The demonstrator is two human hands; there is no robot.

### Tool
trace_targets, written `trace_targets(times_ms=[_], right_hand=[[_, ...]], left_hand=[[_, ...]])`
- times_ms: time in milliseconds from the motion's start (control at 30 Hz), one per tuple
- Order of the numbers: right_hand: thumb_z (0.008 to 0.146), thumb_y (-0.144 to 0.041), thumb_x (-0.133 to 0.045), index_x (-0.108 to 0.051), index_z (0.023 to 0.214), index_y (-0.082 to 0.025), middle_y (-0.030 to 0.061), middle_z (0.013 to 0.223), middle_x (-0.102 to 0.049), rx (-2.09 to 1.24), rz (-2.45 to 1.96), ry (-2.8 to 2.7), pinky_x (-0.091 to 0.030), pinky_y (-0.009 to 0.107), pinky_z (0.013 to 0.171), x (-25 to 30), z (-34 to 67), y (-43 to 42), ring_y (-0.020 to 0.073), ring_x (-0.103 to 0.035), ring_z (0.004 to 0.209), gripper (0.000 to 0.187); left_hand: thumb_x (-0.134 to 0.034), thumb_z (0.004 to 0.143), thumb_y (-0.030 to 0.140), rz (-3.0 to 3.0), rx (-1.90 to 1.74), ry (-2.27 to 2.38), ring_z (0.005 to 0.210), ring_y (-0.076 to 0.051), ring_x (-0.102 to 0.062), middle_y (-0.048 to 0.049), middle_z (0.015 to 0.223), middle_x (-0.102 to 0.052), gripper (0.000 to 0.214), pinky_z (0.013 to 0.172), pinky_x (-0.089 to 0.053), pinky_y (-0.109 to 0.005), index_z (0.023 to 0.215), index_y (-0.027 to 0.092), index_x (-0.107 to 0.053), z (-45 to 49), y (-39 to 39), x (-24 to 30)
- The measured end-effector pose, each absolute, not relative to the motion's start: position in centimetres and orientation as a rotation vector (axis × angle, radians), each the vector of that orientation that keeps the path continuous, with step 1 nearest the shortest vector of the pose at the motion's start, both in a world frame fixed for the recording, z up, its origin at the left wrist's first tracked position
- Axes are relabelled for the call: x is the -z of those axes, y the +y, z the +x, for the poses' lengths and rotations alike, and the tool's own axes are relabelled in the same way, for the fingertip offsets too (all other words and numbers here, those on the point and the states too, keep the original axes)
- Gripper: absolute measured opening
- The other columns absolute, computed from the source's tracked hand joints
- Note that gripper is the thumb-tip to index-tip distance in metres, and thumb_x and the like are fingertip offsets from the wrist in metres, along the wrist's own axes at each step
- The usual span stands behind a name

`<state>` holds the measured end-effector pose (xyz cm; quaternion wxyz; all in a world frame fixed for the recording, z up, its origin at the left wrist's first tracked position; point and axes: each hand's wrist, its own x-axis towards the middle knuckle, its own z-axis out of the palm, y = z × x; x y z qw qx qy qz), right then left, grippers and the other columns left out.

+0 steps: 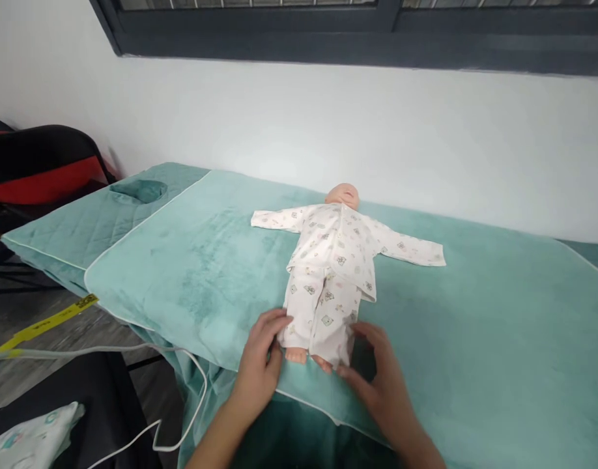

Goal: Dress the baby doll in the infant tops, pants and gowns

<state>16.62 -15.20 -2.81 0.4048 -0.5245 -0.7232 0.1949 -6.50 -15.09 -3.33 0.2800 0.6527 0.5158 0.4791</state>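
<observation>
A baby doll (344, 194) lies on its back, dressed in a white printed long-sleeved top (334, 238) with both sleeves spread wide. White printed trousers (323, 312) cover its legs, and the toes show below the cuffs. My left hand (260, 358) rests against the outer side of the trouser leg on the left, its fingers curved and thumb apart. At the other leg, my right hand (380, 378) touches the trouser edge near the cuff with fingertips and thumb. A gap shows between that thumb and the fingers.
The doll lies on a green plush cover (182, 273) over a bed with a face hole (140, 190). A white cable (201, 384) hangs at the near left. Red-and-black chairs (45, 169), a yellow strip (49, 321) and a printed cloth (35, 440) on a black seat are to the left.
</observation>
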Motion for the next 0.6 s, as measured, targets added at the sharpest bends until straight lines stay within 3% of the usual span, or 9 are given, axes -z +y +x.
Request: trace_targets(times_ms=[67, 167, 367, 600], right_hand=[[0.081, -0.043, -0.071, -0.053, 0.114, -0.023, 0.0077, 0.107, -0.060, -0.418, -1.366, -1.795, -0.050, 0.036, 0.082, 3.9, 15.0, -17.4, 0.0225, -0.059, 0.095, 0.043], [0.084, -0.041, -0.068, -0.054, 0.104, -0.022, 0.0049, 0.092, -0.059, -0.351, -1.445, -1.694, -0.051, 0.034, 0.074, 4.6, 12.3, -18.8, 0.0205, -0.059, 0.084, 0.031], [0.091, -0.028, -0.056, -0.053, 0.091, -0.022, -0.0011, 0.076, -0.051, -0.338, -1.411, -1.675, -0.046, 0.026, 0.059, 3.4, 10.1, -17.7, 0.0143, -0.052, 0.064, 0.007], [0.089, -0.025, -0.057, -0.055, 0.091, -0.022, -0.0014, 0.073, -0.053, -0.325, -1.394, -1.685, -0.046, 0.024, 0.058, 2.2, 10.7, -18.1, 0.0142, -0.053, 0.064, 0.003]], left_hand=[[-0.046, 0.082, 0.003, 1.773, -1.261, 1.422, 0.127, -0.020, -0.049, -0.0074, 0.134, -0.050, 0.054, 0.104, -0.043, -0.038, 0.129, 0.029, -0.052, -5.9, -17.0, 3.7], [-0.059, 0.082, 0.012, 1.815, -1.257, 1.535, 0.118, -0.023, -0.053, -0.0087, 0.123, -0.051, 0.051, 0.099, -0.046, -0.040, 0.130, 0.029, -0.051, -4.9, -17.6, 3.6], [-0.053, 0.085, 0.012, 1.950, -1.186, 1.558, 0.096, -0.022, -0.056, -0.0070, 0.101, -0.054, 0.022, 0.083, -0.050, -0.038, 0.101, 0.022, -0.063, -3.6, -16.6, 1.8], [-0.050, 0.077, 0.001, 1.963, -1.228, 1.521, 0.089, -0.020, -0.053, -0.0056, 0.094, -0.051, 0.027, 0.075, -0.049, -0.033, 0.089, 0.023, -0.061, -4.0, -16.7, 0.9]])
